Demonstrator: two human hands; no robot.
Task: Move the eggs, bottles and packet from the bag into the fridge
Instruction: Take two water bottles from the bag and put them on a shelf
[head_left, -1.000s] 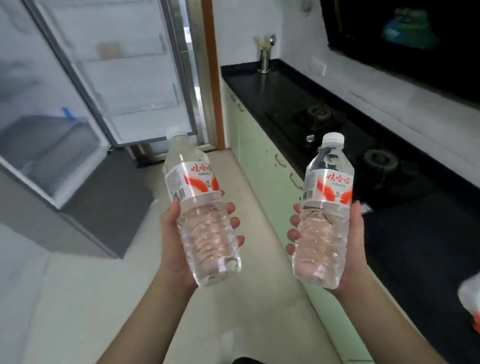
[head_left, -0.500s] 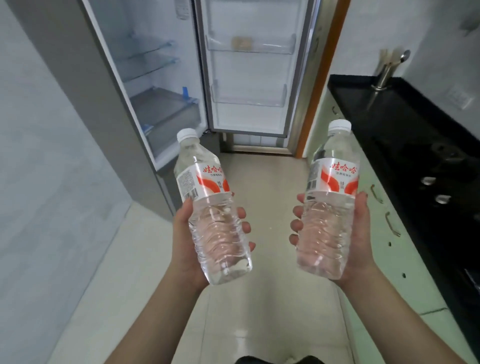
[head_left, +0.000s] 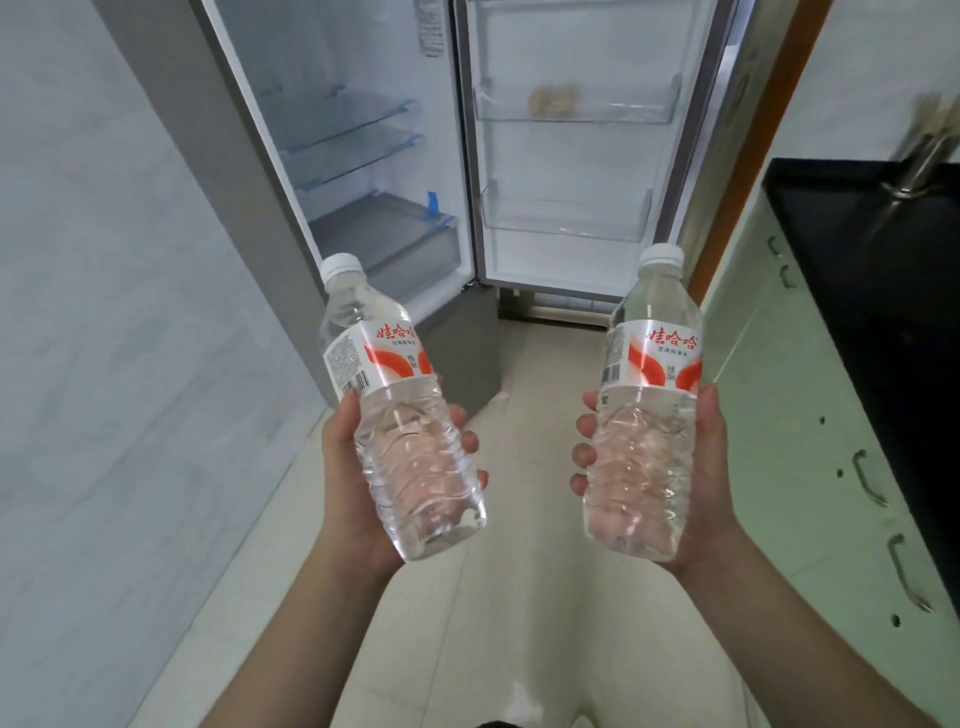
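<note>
- The left hand (head_left: 353, 467) is wrapped around the lower half of the left bottle (head_left: 400, 410), a clear water bottle with a white cap and a red and white label, tilted slightly left.
- The right hand (head_left: 696, 467) is closed the same way around the right bottle (head_left: 644, 410), which stands nearly upright.
- Both bottles are held above the floor (head_left: 524, 415), well apart from each other, in front of the fridge (head_left: 374, 156).
- The fridge door (head_left: 571, 145) stands open; its upper shelf (head_left: 576, 109) holds a pale, blurred item (head_left: 553, 98).
- A green cabinet (head_left: 795, 415) and black counter (head_left: 883, 270) run along the right.
</note>
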